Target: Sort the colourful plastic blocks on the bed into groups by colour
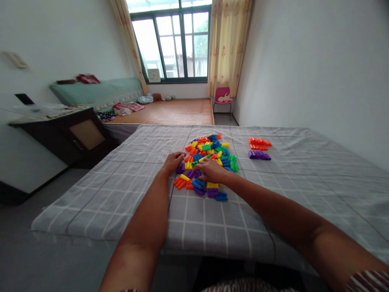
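A loose heap of small plastic pieces [197,157] in orange, yellow, green, blue and purple lies on the grey checked cloth [136,186]. At the heap's left edge is my left hand [174,161], its fingers bent near purple pieces; whether they grip anything is too small to tell. My right hand [210,170] reaches over the middle of the heap, fingers spread and pointing left, touching pieces. Some pieces under it are hidden. Apart from the heap, to the right, orange pieces [259,144] lie in rows, with a row of purple pieces [259,155] just nearer.
Beyond the cloth-covered surface is a bed with a brown mat [182,110]. A dark cabinet [82,136] stands at the left. A pink chair [223,96] holding a plush toy stands by the window [173,44]. A white wall runs along the right.
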A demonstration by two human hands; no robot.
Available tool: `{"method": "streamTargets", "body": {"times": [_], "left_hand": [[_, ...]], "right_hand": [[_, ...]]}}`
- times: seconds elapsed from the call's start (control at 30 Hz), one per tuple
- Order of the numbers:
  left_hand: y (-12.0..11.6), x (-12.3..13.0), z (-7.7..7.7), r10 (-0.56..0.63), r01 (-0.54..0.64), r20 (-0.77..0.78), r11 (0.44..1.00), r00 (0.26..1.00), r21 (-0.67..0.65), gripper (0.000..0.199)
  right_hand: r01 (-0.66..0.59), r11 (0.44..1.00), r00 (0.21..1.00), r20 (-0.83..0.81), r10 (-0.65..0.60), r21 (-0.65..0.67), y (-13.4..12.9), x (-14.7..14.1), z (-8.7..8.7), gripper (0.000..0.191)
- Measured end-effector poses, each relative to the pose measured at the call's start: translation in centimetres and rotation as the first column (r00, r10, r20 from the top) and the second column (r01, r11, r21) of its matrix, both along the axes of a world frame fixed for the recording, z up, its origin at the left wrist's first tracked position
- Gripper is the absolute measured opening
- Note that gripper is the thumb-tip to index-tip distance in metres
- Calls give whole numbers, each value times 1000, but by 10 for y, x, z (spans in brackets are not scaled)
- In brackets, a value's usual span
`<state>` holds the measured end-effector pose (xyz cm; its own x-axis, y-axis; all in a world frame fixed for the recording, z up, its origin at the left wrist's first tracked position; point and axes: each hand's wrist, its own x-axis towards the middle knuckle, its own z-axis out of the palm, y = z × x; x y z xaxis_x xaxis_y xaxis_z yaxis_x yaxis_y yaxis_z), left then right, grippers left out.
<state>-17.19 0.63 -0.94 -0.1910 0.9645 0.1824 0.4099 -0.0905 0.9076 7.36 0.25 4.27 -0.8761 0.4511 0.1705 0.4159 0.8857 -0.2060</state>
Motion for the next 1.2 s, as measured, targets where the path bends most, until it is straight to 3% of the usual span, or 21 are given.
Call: {"method": "streamTargets", "body": {"times": [0.13,0.27,0.33,0.43,0.53,0.67,1.07,1.2], "left_hand": [[-2,1,3,17,-18,-28,1000,999,-13,52],[-2,-1,2,0,0,-35,1000,999,-20,53],[-1,-2,2,0,-1,-44,1000,999,-25,53],[-2,-2,5,7,-10,-73,999,997,-44,55],[-4,1,10,21,-28,-102,998,995,-64,58],[-9,7,19,44,-53,-106,995,993,-85,61],[-10,10,25,51,-64,-148,995,988,-82,55],[-10,11,26,46,-60,-173,995,984,-79,53]], "right_hand": [[-31,981,945,-325,-33,-191,19,23,5,38],[121,926,852,-440,-282,-359,60,87,14,33],[242,873,740,-502,-448,-423,84,136,11,33],[425,769,496,-588,-639,-478,113,212,-7,34],[468,675,377,-562,-736,-570,128,263,-35,33],[449,626,403,-482,-778,-637,136,277,-58,36],[485,696,581,-400,-709,-529,148,276,-66,62],[550,718,641,-335,-690,-427,147,274,-64,58]]}}
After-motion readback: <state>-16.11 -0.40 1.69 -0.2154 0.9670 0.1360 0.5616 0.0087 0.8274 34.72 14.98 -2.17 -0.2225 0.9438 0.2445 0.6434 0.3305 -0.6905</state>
